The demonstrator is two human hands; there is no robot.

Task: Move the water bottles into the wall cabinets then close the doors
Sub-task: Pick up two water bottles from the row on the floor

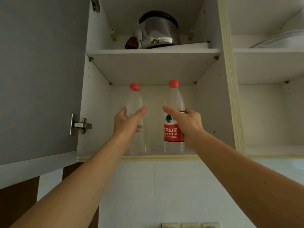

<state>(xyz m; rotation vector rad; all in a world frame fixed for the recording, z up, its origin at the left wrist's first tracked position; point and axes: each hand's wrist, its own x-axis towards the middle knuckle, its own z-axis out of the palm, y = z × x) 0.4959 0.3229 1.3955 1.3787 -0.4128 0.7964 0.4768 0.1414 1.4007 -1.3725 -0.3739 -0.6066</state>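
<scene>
My left hand grips the unlabelled clear plastic bottle, my right hand the red-labelled one, both on the white cabinet's bottom shelf. Light, thin-walled, slippery; mid-body grips seem safest.

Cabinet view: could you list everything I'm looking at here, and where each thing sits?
water bottles: two, clear with red caps, upright on the bottom shelf; left bottle shows no coloured label, right bottle has a red label
kettle: one, shiny steel with a black handle, upper shelf
dark brown object: one, left of the kettle; too dim to identify
cabinet door: one, grey, swung open at left
hinge: one, metal, on the door
plates: white, neighbouring compartment's upper shelf; count unclear
hands: two; left hand grips the left bottle, right hand grips the right bottle
</scene>
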